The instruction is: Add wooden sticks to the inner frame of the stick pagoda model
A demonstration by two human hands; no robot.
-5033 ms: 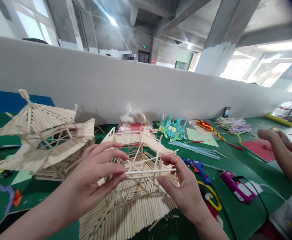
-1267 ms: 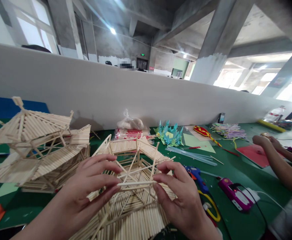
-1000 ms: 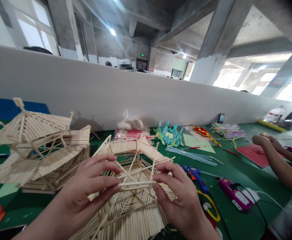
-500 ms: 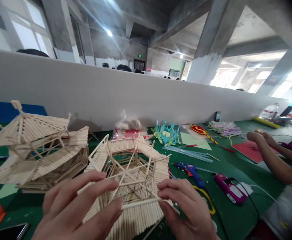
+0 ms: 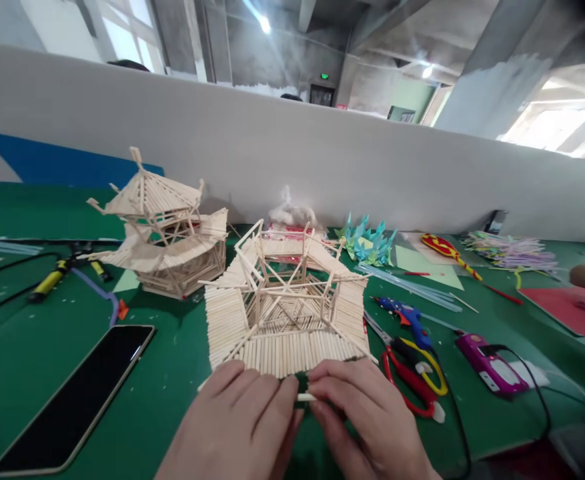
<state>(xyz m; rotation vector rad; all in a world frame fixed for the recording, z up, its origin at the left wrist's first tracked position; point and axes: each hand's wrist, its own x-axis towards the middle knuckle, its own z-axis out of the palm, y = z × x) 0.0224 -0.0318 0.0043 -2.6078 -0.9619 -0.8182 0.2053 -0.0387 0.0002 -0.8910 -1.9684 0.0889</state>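
Fingers of the left hand point(image 5: 242, 420) close over a thin stick point(image 5: 305, 397) while the right hand point(image 5: 372, 420) pinches its end, probably to steady it, between stick frame point(image 5: 282, 353) and the tabletop's point(image 5: 167, 393) near edge. Scissors point(image 5: 412, 383) and glue gun point(image 5: 409, 321) lie rightward, seemingly for easy reach.

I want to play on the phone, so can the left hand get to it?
Probably yes: the phone lies left of the left hand, and nothing seems in the way. But that hand seems to pinch a thin stick, so it may need to let go first.
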